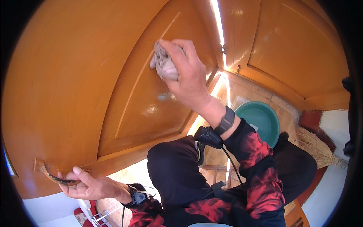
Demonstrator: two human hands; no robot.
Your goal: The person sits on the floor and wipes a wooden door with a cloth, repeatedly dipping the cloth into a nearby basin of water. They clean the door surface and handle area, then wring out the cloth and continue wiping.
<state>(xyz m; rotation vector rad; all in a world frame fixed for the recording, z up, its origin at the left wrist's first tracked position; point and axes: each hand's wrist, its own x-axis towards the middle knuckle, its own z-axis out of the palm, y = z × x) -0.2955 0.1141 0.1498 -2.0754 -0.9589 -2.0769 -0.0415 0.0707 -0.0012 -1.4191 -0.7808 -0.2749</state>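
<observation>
A crumpled grey cloth [166, 63] is bunched in my right hand [191, 73], pressed against the raised panel of an orange-brown wooden door [153, 113]. A pale line of moulding [136, 81] runs up the panel beside the cloth. At the lower left, my left hand [88, 184] has its fingers curled around a worn, curved door handle [56, 178] fixed to the door's edge. The thumb lies free of the handle. Both wrists carry strapped-on devices with cables.
A green plastic basin [259, 119] stands on the tiled floor [255, 88] near my knees. Right of it, a straw broom [314, 147] leans by the white wall [329, 184]. A second door leaf [286, 48] rises at the right, with a bright gap between the leaves.
</observation>
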